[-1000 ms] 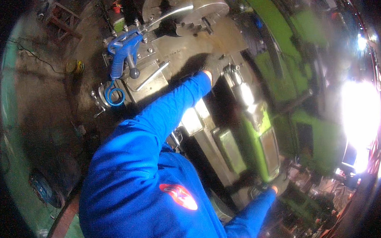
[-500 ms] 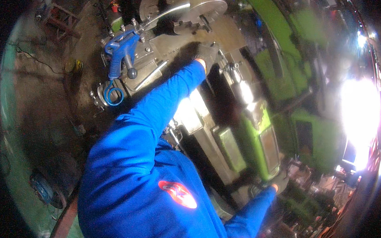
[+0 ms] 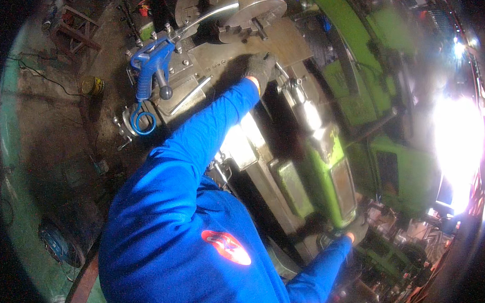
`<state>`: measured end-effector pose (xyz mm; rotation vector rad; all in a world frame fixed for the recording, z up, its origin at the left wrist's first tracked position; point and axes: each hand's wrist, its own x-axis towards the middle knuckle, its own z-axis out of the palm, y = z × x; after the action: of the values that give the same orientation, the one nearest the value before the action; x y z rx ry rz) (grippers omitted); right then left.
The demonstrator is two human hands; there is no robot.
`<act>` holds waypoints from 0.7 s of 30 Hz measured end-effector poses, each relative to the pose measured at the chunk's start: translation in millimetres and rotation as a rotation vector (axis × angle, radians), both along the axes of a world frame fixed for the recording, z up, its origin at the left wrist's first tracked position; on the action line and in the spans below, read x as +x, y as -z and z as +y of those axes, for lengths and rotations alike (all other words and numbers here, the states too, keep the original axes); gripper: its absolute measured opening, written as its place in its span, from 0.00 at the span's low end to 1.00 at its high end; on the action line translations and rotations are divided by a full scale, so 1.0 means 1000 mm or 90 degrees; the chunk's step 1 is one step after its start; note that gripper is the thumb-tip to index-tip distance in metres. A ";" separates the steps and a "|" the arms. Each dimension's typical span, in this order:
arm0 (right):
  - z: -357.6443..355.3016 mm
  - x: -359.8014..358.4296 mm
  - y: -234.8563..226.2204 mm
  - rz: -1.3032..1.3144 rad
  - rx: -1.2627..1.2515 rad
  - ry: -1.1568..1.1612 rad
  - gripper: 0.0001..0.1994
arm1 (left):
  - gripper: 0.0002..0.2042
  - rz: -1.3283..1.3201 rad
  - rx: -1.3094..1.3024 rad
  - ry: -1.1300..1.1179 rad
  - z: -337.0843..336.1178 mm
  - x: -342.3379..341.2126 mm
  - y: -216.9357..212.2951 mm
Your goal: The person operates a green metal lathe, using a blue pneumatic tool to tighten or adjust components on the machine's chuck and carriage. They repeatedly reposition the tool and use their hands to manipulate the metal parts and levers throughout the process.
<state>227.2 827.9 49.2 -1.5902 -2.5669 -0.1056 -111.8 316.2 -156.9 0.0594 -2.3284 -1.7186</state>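
My left hand (image 3: 262,68), in a dark glove, is closed at the upper end of a thin metal lever (image 3: 282,71) on the tailstock; its fingertips are partly lost in shadow. The lever slants down to a bright metal fitting (image 3: 294,85) beside the polished tailstock quill (image 3: 311,115). Behind the quill, the green tailstock body (image 3: 327,178) runs toward the lower right. At its far end my right hand (image 3: 359,229), gloved in grey, closes over the handwheel (image 3: 325,240), which my sleeve and the casting partly hide.
A blue air gun (image 3: 149,68) with a coiled hose rests on the carriage (image 3: 188,88) at upper left, near a ball-ended handle (image 3: 166,92). The lathe chuck (image 3: 252,15) stands at the top. Green machine panels (image 3: 357,86) fill the right. A small yellow tin (image 3: 93,85) sits on the floor.
My left hand has shifted slightly left and is less blurred, and more of the lever shows beside it. My right hand stays at the handwheel.
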 end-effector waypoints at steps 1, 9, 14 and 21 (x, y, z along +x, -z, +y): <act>0.003 0.002 0.002 0.002 0.001 -0.003 0.39 | 0.20 -0.049 0.171 0.009 0.003 -0.001 -0.002; 0.000 0.004 0.001 0.001 0.001 0.015 0.37 | 0.18 -0.071 0.351 -0.004 0.009 0.002 -0.010; 0.014 0.006 0.006 0.000 0.003 0.006 0.37 | 0.16 0.006 0.395 -0.013 0.014 -0.008 0.024; 0.005 0.007 0.003 0.013 -0.018 0.005 0.38 | 0.12 -0.146 0.711 -0.045 0.017 0.017 -0.063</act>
<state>234.0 832.5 46.4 -1.6019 -2.5588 -0.0541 -94.7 332.8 -94.2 0.5343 -1.1529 -2.8156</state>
